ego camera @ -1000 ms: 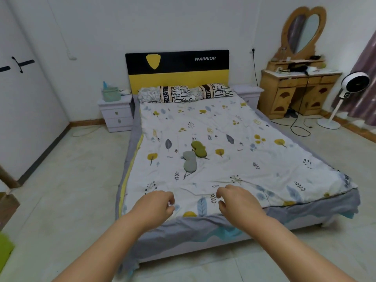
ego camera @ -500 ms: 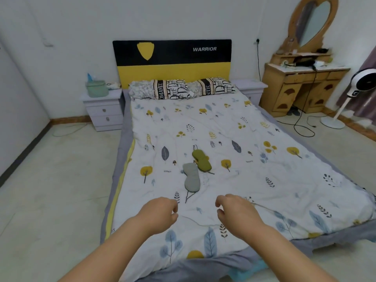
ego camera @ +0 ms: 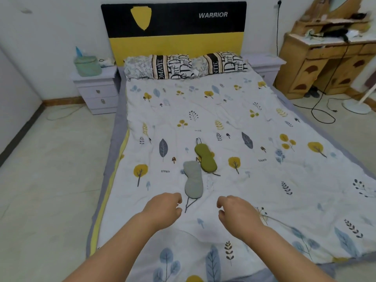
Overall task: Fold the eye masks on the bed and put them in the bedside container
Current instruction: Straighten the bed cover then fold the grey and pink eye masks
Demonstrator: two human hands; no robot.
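Note:
Two eye masks lie flat and unfolded near the middle of the bed point(ego camera: 264, 180). The grey eye mask point(ego camera: 193, 180) is nearer to me; the olive-green eye mask point(ego camera: 205, 157) lies just beyond it to the right, their ends almost touching. My left hand point(ego camera: 162, 210) hovers just left of the grey mask's near end, fingers loosely curled and holding nothing. My right hand point(ego camera: 238, 214) hangs to the right of it, also curled and empty. A pale green container point(ego camera: 87, 66) stands on the left bedside table point(ego camera: 95, 88).
Two patterned pillows point(ego camera: 183, 66) lie against the black and yellow headboard point(ego camera: 175, 27). A second bedside table point(ego camera: 264, 66) and a wooden dresser point(ego camera: 325, 64) stand at the right, with cables point(ego camera: 317, 112) and a fan base point(ego camera: 356, 104) on the floor.
The view has moved forward over the bed. Both hands have advanced from the foot edge to just short of the grey eye mask. The masks have not moved.

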